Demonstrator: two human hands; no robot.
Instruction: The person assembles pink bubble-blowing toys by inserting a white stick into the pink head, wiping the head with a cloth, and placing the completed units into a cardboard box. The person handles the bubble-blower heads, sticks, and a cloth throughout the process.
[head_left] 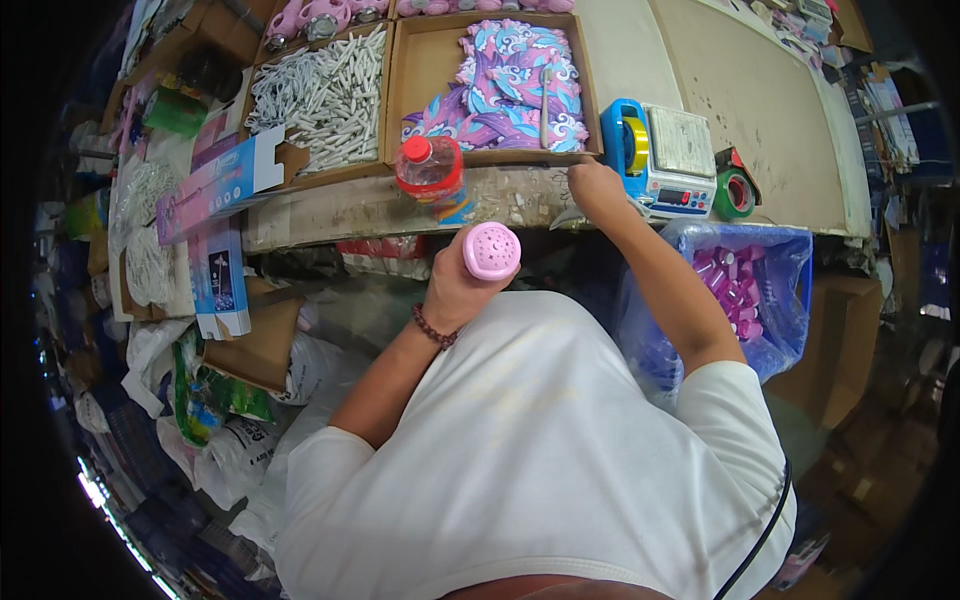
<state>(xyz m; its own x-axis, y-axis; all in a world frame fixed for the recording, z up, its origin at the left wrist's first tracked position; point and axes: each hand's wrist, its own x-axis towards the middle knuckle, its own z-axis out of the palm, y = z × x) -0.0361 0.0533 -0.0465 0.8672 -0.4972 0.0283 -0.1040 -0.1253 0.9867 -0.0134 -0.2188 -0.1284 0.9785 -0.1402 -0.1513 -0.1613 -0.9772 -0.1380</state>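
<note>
My left hand (pixel 452 283) is wrapped around a pink rounded piece (pixel 491 251) whose domed top carries small star-like marks or holes. It holds the piece upright above my lap, just short of the table edge. My right hand (pixel 597 190) is closed at the front edge of the table, between the cardboard tray (pixel 592 90) and the scale (pixel 680 165). Whatever its curled fingers hold is hidden. A thin pale pointed thing (pixel 570 214) shows just below them. Close to my left hand stands a clear plastic jar (pixel 432 178) with a red lid.
The tray contains purple-blue patterned pieces (pixel 520 75); another is filled with white cords (pixel 345 85). Tape rolls (pixel 735 192) sit beside the scale. A blue lined bin (pixel 805 290) of pink-purple parts stands at right. Colourful printed boxes (pixel 222 190) lie at left.
</note>
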